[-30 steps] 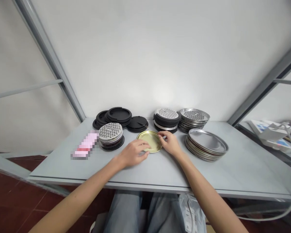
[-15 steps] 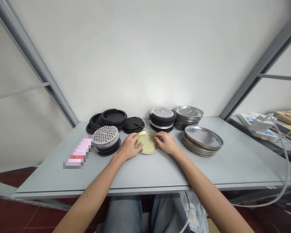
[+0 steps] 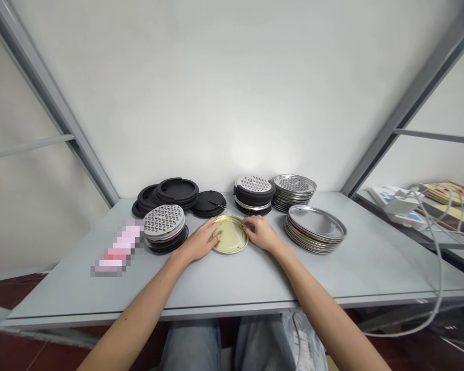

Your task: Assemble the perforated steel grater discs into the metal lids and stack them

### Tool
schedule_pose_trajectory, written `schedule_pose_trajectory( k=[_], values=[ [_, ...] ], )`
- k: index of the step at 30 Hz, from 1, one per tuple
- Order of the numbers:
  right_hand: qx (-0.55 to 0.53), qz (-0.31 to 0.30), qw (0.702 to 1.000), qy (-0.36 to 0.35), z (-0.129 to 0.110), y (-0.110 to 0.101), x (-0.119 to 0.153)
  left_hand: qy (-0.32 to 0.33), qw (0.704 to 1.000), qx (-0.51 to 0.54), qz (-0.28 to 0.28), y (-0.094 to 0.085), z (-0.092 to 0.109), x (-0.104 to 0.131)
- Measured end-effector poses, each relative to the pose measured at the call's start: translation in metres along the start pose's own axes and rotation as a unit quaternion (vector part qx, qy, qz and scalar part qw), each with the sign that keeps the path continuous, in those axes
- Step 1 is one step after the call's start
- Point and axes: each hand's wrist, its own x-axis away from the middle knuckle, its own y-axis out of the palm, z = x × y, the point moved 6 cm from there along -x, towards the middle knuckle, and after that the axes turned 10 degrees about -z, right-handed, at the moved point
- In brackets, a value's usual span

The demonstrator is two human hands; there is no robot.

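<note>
A shallow round gold metal lid (image 3: 229, 235) with a raised rim lies flat on the table in front of me. My left hand (image 3: 200, 241) grips its left edge, fingers on the far rim and thumb on the near-left part. At the right edge, my right hand (image 3: 262, 233) has its bent fingers and thumb closed on the rim. Just left of my left hand stands a stack topped by a perforated grater disc (image 3: 164, 220). To the right of my right hand is a stack of round silver metal lids (image 3: 316, 224).
Along the wall sit black round discs with rims (image 3: 178, 189), a lower black disc pile (image 3: 209, 202), a stack with a white perforated disc (image 3: 254, 184), and stacked silver grater discs (image 3: 295, 184). A blurred pink item (image 3: 119, 247) lies left. A white cable (image 3: 440, 278) hangs at the right.
My view has shifted slightly, so everything sits a little lower and further left. Both hands stay on the gold lid's edges, with small finger movements.
</note>
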Motion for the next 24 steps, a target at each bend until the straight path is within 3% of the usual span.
schedule_pose_trajectory(
  k=[4, 7, 12, 16, 18, 20, 22, 24],
  values=[
    [-0.008, 0.015, 1.0, 0.014, -0.001, -0.004, 0.001, -0.032, 0.999, -0.008, 0.031, -0.001, -0.004, -0.002],
    [-0.055, 0.05, 0.997, 0.031, -0.003, -0.01, 0.002, -0.017, 0.999, -0.011, 0.048, -0.002, 0.0, -0.001],
    [-0.126, 0.107, 0.982, 0.095, 0.002, -0.019, 0.003, 0.027, 0.999, -0.021, -0.022, 0.005, 0.014, 0.003],
    [-0.14, 0.086, 0.98, 0.115, 0.002, -0.02, 0.003, 0.059, 0.997, -0.019, -0.045, 0.008, 0.021, 0.004],
    [-0.134, 0.113, 0.983, 0.059, -0.007, -0.029, 0.006, 0.062, 0.997, -0.009, -0.047, 0.006, 0.021, 0.004],
    [-0.128, 0.134, 0.982, -0.046, -0.025, -0.037, 0.013, 0.057, 0.997, 0.006, -0.041, 0.003, 0.019, 0.004],
    [-0.119, 0.097, 0.977, -0.149, -0.044, -0.04, 0.022, 0.058, 0.997, 0.023, -0.038, 0.0, 0.018, 0.004],
    [-0.093, 0.054, 0.975, -0.196, -0.058, -0.04, 0.032, 0.07, 0.996, 0.041, -0.037, -0.001, 0.018, 0.005]
  ],
)
